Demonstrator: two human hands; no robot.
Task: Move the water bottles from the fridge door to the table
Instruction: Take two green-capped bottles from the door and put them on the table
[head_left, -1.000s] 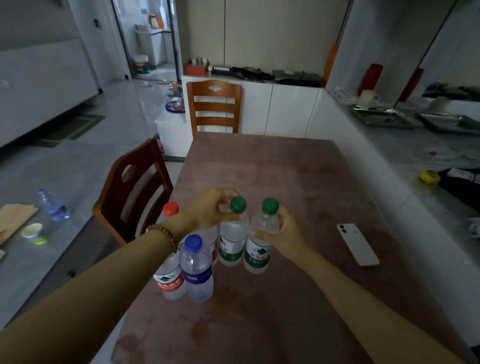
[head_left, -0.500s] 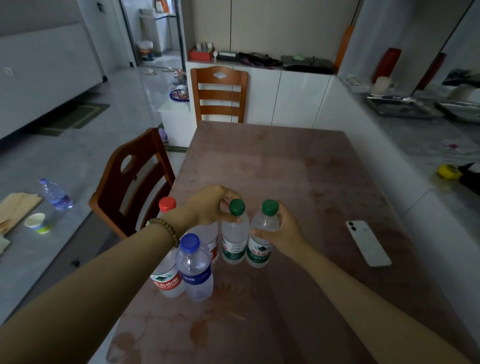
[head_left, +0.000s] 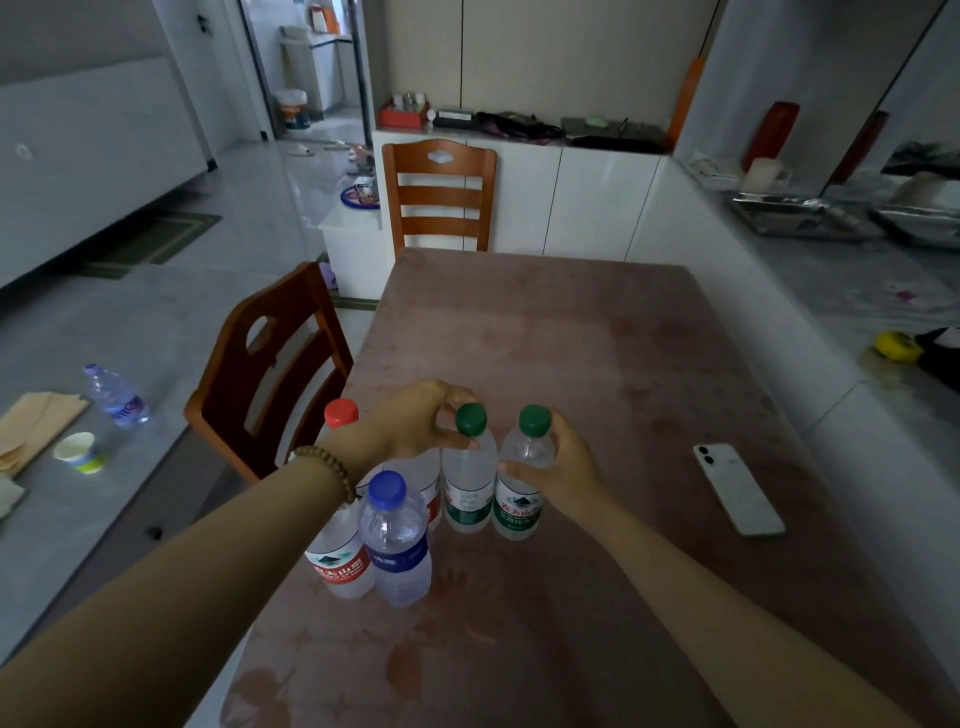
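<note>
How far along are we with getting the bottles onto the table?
Done: red-cap bottle and blue-cap bottle stand on the table. In hand: left hand and right hand each grip a green-cap bottle, both standing there. Left: letting go; the fridge is out of view.

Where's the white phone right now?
In the head view, the white smartphone lies flat, camera side up, on the right side of the reddish-brown table, apart from and right of the right hand and the green-capped clear plastic bottle it holds.
</note>
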